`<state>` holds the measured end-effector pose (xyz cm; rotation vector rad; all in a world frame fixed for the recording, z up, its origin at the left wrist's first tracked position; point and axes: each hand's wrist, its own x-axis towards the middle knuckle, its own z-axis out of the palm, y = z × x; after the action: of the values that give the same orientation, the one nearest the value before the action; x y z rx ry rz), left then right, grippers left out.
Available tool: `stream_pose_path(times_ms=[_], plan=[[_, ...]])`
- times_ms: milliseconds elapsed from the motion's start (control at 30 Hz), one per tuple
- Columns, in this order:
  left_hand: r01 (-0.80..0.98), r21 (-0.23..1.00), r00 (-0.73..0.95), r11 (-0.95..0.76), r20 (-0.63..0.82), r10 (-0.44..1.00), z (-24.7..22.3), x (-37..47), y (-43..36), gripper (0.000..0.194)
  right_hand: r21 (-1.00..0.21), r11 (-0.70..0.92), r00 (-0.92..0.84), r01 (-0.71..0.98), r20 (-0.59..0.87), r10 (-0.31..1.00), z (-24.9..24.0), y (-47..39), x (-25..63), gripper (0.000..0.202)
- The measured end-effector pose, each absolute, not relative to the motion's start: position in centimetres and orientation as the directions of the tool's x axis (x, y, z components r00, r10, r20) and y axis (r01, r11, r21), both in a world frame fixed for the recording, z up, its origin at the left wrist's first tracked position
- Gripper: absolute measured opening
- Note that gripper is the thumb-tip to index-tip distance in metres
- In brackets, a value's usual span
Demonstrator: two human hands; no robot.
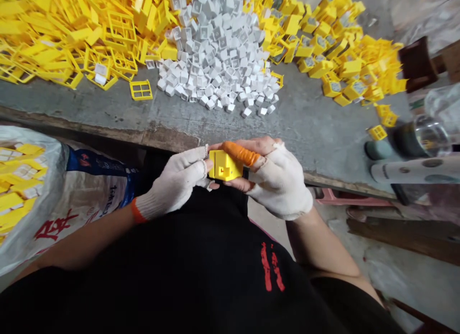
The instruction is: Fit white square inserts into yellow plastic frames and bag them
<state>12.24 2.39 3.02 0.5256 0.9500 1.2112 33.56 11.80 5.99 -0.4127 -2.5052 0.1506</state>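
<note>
Head view: a small yellow plastic block of boxy form (225,165), with a raised square detail on its visible face, is held between two hands in white knitted gloves with bare fingertips, on the near side of the front edge of the grey, worn-topped bench (323,132). The left hand (176,178) meets the block at its left end, the thumb against the side; this grip is narrow, though how firmly it presses cannot be told. The right hand (278,178) holds the block from the right, its orange-wrapped finger (244,155) laid over the upper right corner and its thumb along the lower edge. The block thus lies directly between the two grips, touching both, with neither hand clearly nearer; its outline is almost as deep as wide, so no long axis can be made out. Beyond it, on the bench, lies a heap of small white cube-like pieces (219,56), flanked on the left by a heap of yellow open plastic frames (72,32) and on the right by a heap of yellow blocks, many with grey faces (323,41).
</note>
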Motion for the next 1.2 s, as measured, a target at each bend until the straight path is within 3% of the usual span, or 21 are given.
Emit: stream_pose_path(times_ms=[133, 233, 300, 400, 433, 500, 600, 667, 800, 900, 1067, 1200], plan=[[-0.511, 0.806, 0.028, 0.298, -0.331, 0.943, 2.7, 12.1, 1.8, 0.044, -0.28, 0.932, -0.778, 0.231, 0.523, 0.35, 5.5, 11.9, 33.6, 0.054], [-0.447, 0.843, 0.049, 0.299, -0.31, 0.949, 2.5, 11.6, 1.5, 0.047, -0.277, 0.929, -0.787, 0.245, 0.502, 0.358, 5.0, 11.5, 33.6, 0.055], [-0.323, 0.911, 0.035, 0.257, -0.26, 0.965, 2.6, 11.2, 1.5, 0.047, -0.22, 0.936, -0.777, 0.277, 0.522, 0.352, 4.3, 10.9, 33.2, 0.053], [0.004, 0.994, -0.07, 0.113, -0.113, 0.991, 3.1, 10.4, 1.9, 0.048, -0.177, 0.926, -0.726, 0.333, 0.579, 0.372, 3.1, 10.0, 32.1, 0.042], [0.104, 0.991, -0.099, 0.08, -0.069, 0.993, 3.4, 10.3, 2.1, 0.045, -0.227, 0.914, -0.704, 0.335, 0.585, 0.403, 2.6, 10.0, 31.7, 0.042], [0.192, 0.98, -0.138, 0.046, -0.019, 0.99, 3.7, 10.1, 2.3, 0.038, -0.452, 0.84, -0.648, 0.301, 0.549, 0.527, 1.8, 10.3, 31.1, 0.055], [0.141, 0.99, -0.161, 0.015, 0.008, 0.987, 4.0, 10.1, 2.0, 0.033, -0.837, 0.527, -0.6, 0.144, 0.35, 0.719, 1.2, 11.4, 30.5, 0.077], [0.129, 0.991, -0.195, -0.02, 0.045, 0.98, 4.0, 10.2, 1.5, 0.031, -0.957, 0.289, -0.625, 0.039, 0.202, 0.754, 1.2, 11.9, 30.2, 0.078], [0.135, 0.989, -0.257, -0.067, 0.1, 0.961, 4.0, 10.6, 0.8, 0.026, -0.995, 0.02, -0.625, -0.094, 0.075, 0.777, 1.4, 11.6, 29.1, 0.07], [0.079, 0.997, -0.302, -0.002, 0.026, 0.953, 3.8, 10.6, 1.0, 0.02, -0.982, -0.125, -0.611, -0.139, -0.014, 0.792, 0.8, 11.4, 28.2, 0.067], [-0.127, 0.992, -0.204, 0.016, -0.042, 0.978, 3.1, 9.9, 2.4, 0.032, -0.978, -0.133, -0.606, -0.16, -0.009, 0.795, -0.4, 11.8, 27.9, 0.067], [-0.524, 0.846, -0.128, 0.096, -0.191, 0.973, 3.6, 11.1, 3.5, 0.046, -0.988, 0.134, -0.663, -0.081, 0.154, 0.733, 1.1, 10.7, 27.4, 0.06]])
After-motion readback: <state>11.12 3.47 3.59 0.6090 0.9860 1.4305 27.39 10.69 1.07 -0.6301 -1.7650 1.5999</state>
